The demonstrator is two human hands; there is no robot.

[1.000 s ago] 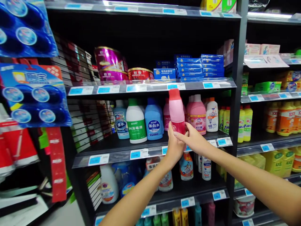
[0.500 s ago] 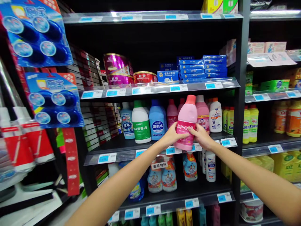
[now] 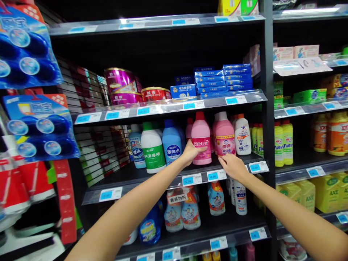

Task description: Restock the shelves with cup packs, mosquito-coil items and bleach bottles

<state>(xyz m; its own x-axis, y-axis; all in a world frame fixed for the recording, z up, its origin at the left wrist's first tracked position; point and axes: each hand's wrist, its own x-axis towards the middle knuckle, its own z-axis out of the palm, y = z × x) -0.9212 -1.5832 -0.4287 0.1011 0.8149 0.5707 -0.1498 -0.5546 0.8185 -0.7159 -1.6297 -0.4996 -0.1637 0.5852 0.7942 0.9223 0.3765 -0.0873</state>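
A pink bottle point(image 3: 200, 136) with a red cap stands upright at the front of the middle shelf. My left hand point(image 3: 191, 153) is closed around its lower left side, thumb across the label. To its right stands another pink bottle point(image 3: 225, 134) with a white cap. In front of that bottle's lower part is my right hand point(image 3: 232, 166), its thumb apart from loosely bent fingers, partly hidden; it appears to hold nothing. Left of the red-capped bottle are a blue bottle point(image 3: 172, 139) and a white bottle with a green cap point(image 3: 152, 146).
A white bottle with an orange cap point(image 3: 243, 136) stands at the right. Blue boxes point(image 3: 209, 83) and purple tins point(image 3: 122, 87) occupy the shelf above. Spray bottles point(image 3: 182, 214) stand below. Blue blister packs point(image 3: 40, 125) hang at the left, near a dark shelf post point(image 3: 269, 108) across the bay.
The red-capped pink bottle has gone from tilted, in both hands before the shelf, to upright on it. My right hand has let go and moved right and down. The view has shifted slightly.
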